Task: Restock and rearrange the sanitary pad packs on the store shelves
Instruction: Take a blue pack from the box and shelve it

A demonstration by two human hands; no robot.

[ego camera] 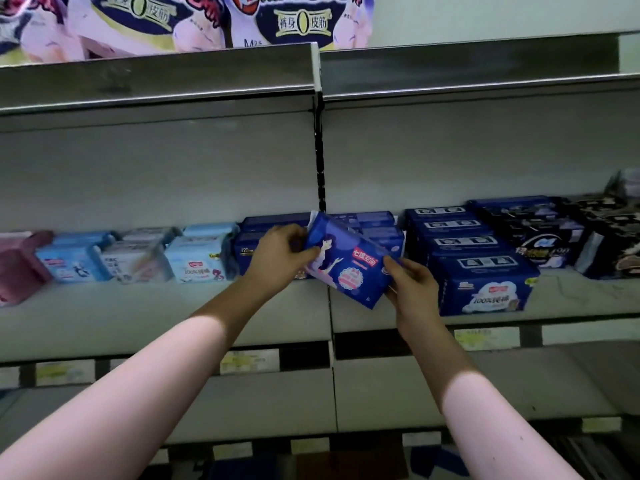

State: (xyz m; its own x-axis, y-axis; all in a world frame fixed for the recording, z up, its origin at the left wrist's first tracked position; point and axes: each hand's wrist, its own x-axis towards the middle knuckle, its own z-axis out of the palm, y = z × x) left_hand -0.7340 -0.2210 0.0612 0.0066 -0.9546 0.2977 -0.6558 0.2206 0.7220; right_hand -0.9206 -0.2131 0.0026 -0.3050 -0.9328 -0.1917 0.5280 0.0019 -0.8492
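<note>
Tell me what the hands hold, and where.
One tilted dark blue plastic pad pack: the left hand pinches its left edge, the right hand grips its lower right corner.

The grey metal shelf (277,306) carries one row of packs. At 9 o'clock sits a pink pack (17,268), then pale blue packs (74,258) and a white pack (138,261) toward the centre. At 3 o'clock dark blue packs (467,261) lie in a file, with black packs (540,237) just beyond.
</note>
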